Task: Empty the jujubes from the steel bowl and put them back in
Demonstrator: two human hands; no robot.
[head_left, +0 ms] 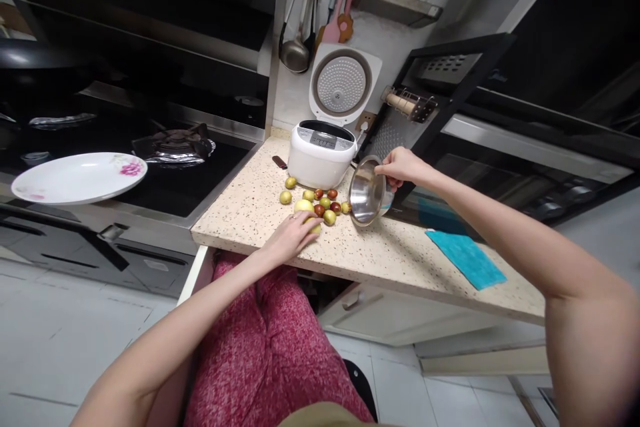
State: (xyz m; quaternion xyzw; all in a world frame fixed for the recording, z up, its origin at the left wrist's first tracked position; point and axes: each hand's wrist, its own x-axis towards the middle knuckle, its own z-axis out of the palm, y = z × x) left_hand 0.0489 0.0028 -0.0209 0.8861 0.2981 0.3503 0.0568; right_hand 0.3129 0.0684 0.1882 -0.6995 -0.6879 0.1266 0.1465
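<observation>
My right hand (400,167) grips the rim of a stainless steel bowl (367,193), which is tipped on its side with its mouth facing left toward the fruit. A cluster of green and reddish-brown jujubes (325,203) lies loose on the speckled counter (240,213). Among them is a larger pale yellow-green fruit (303,205). Over the front left of the cluster my left hand (293,237) lies palm down, fingers stretched out and touching fruit. Part of a yellowish fruit shows beneath these fingers.
A white rice cooker (320,157) stands behind the fruit with its lid raised. A teal cloth (467,257) lies on the right part of the counter. At left, a floral plate (75,177) rests on the stove. Ladles (295,53) hang on the wall.
</observation>
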